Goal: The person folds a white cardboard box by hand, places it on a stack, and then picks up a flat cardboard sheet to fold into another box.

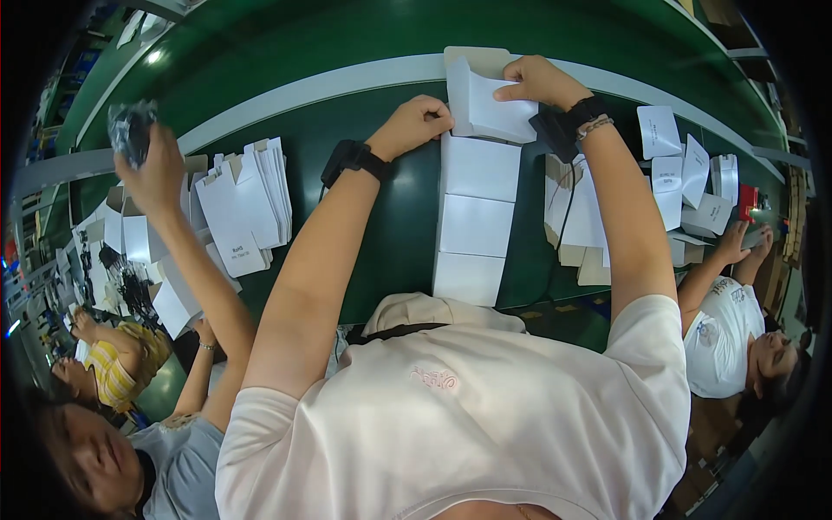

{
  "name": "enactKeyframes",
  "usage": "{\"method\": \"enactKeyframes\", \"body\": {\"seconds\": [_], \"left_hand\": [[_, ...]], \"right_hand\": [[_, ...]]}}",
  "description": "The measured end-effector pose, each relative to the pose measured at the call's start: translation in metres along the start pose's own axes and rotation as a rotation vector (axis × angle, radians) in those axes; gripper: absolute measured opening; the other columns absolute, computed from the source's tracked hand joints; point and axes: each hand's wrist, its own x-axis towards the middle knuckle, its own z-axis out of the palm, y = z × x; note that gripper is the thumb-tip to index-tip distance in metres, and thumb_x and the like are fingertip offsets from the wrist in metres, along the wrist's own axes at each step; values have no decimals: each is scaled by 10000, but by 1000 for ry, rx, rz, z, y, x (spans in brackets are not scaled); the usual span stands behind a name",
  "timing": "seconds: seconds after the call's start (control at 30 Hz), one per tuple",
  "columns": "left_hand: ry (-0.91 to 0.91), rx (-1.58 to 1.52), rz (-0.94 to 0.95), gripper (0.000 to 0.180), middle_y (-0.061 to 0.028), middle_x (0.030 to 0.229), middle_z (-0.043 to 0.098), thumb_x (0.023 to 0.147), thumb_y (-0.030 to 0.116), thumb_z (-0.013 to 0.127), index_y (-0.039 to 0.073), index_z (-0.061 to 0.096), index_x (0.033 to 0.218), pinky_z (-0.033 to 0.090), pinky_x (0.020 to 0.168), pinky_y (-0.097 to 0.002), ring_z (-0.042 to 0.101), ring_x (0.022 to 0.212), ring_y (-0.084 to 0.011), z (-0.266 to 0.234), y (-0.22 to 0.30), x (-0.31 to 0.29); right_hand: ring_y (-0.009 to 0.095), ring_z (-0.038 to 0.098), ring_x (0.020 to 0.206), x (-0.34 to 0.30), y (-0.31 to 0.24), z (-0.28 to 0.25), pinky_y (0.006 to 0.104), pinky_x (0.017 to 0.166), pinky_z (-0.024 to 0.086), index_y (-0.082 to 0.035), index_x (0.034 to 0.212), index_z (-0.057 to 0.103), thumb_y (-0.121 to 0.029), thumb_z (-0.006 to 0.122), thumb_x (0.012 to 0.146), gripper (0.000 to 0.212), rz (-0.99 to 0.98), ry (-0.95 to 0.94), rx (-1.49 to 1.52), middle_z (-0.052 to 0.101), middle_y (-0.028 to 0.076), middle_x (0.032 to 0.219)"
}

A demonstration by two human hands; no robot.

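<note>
A white cardboard box [501, 108] stands at the far end of a row on the green table, its flap raised. My right hand [544, 84] grips its far right edge, thumb on the white card and fingers behind. At the box's near left corner my left hand [412, 126] has its fingers curled in a pinch against the edge; their tips are partly hidden. Nearer to me, several closed white boxes [475, 225] sit end to end in line with the held one.
Flat white cartons [247, 208] are stacked at left, more cartons [579, 204] at right. A co-worker's raised hand [154, 169] at left holds a dark item in clear plastic [133, 132]. Another person [728, 325] works at far right. A pale rail [329, 85] runs behind the boxes.
</note>
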Motion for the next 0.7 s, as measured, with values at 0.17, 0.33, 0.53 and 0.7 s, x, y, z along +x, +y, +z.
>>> {"method": "enactKeyframes", "body": {"seconds": [0.17, 0.33, 0.53, 0.7], "left_hand": [[106, 85, 182, 65, -48, 993, 527, 811, 59, 621, 28, 611, 868, 460, 740, -211, 547, 775, -97, 10, -9, -8], [235, -212, 140, 209, -69, 1036, 525, 814, 73, 627, 30, 587, 1014, 458, 774, -223, 550, 824, -99, 26, -2, -22], [315, -225, -67, 488, -87, 1050, 537, 779, 250, 694, 34, 491, 1166, 468, 764, -265, 547, 889, -144, 41, 1, -21], [298, -213, -193, 561, -96, 1016, 564, 738, 299, 726, 26, 477, 1159, 466, 724, -270, 555, 876, -159, 39, 13, -24]], "right_hand": [[181, 404, 513, -2, -1, 6, 312, 494, 312, -54, 586, 542, -325, 759, 668, 357, -19, 13, -22, 447, 72, 571], [275, 461, 585, -4, 2, 20, 365, 554, 375, 15, 648, 537, -400, 727, 663, 457, -62, 81, -34, 493, 145, 618], [281, 544, 682, -10, 8, 44, 359, 618, 425, -12, 794, 624, -357, 700, 722, 360, -40, 83, 8, 598, 184, 760], [330, 577, 913, -21, 3, 47, 360, 812, 458, -38, 1038, 605, -310, 667, 758, 395, 13, 142, 65, 610, 195, 1023]]}}
